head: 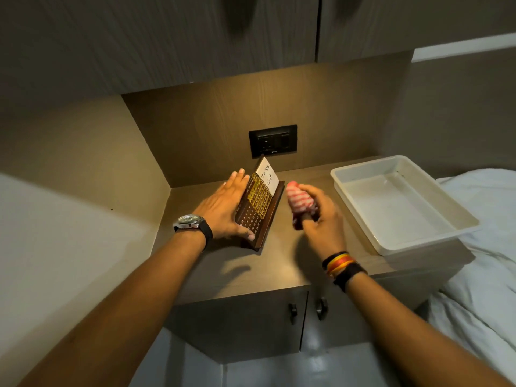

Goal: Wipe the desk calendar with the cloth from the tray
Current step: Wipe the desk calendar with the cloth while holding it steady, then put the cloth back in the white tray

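While your left hand [227, 209] lies spread and flat against the left side of the calendar [258, 203], your right hand [321, 216] is closed around the bunched cloth [301, 198], just right of the calendar and apart from it. Both stand on the tabletop [251, 272]. At the right sits the tray [402, 203], near the bed [485, 275].

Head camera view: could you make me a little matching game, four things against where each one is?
Things:
1. dark wooden desk calendar
2. red and white striped cloth
3. white plastic tray
4. silver wristwatch

Places:
A. on the left wrist
B. bunched in the right hand
C. right end of the counter, nothing in it
D. steadied by the left hand

Pairs: 1-D, 2-B, 3-C, 4-A
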Demonstrator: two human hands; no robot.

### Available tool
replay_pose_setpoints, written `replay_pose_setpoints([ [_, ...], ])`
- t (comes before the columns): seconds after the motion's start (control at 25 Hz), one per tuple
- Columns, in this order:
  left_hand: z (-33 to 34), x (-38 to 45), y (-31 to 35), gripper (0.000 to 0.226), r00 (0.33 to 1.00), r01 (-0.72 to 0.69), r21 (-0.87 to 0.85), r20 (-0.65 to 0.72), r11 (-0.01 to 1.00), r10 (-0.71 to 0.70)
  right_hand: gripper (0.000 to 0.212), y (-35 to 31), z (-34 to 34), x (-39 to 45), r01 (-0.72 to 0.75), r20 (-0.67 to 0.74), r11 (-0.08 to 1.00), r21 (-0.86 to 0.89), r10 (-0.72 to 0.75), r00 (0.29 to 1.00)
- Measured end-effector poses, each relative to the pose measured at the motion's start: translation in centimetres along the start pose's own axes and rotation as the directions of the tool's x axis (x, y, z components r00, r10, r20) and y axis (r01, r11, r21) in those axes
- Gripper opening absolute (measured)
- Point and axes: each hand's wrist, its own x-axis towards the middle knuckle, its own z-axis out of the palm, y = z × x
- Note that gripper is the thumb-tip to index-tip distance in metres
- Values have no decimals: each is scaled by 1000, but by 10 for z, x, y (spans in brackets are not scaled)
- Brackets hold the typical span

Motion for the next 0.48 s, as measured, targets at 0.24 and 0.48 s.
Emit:
replay_pose_setpoints([
  [0.24, 24, 46, 104, 131, 993, -71, -26, -94, 997, 68, 66, 48, -117, 89, -110, 27, 923, -368, 129, 991],
  [0.48, 104, 87, 204, 105, 999, 37, -198, -17, 979, -41, 43, 109, -186, 104, -82, 218, 811, -579, 250, 943],
])
